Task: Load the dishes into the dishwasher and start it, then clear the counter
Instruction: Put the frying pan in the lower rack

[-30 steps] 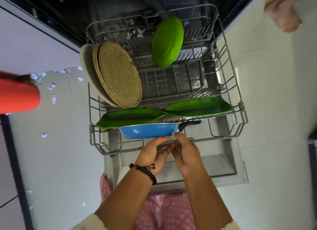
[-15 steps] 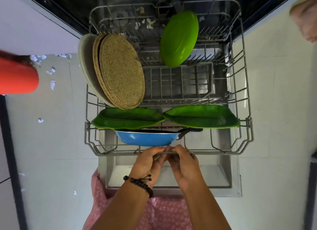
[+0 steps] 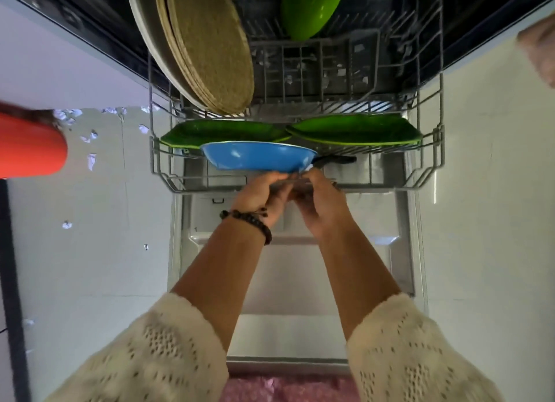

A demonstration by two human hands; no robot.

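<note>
Both hands are on the front rail of the dishwasher rack (image 3: 432, 164), mid-frame, and the grip is tight. The left hand (image 3: 259, 193) curls its fingers round the wire just below the blue pan (image 3: 258, 157), with a dark beaded bracelet (image 3: 252, 218) on that wrist. The right hand (image 3: 319, 202) does the same right beside it, fingers hooked over the same rail, so the two hands are nearly touching. Both forearms reach straight up the frame from cream knitted sleeves (image 3: 156, 356) at the bottom.

The rack sits out over the open dishwasher door (image 3: 288, 281), its far half already under the dark mouth of the machine at the top of the frame. The blue pan stands on edge at the front, long axis running left to right, its black handle (image 3: 335, 160) pointing to the right. Behind it two green leaf-shaped plates (image 3: 225, 131) lie side by side, also left to right. Further up, a stack of woven round mats (image 3: 207, 47) leans against a pale plate, upper left of the rack, and a bright green dish (image 3: 312, 8) stands on edge at the upper centre.

A red cylinder (image 3: 30, 146) pokes in at the left edge. No writing readable anywhere.
</note>
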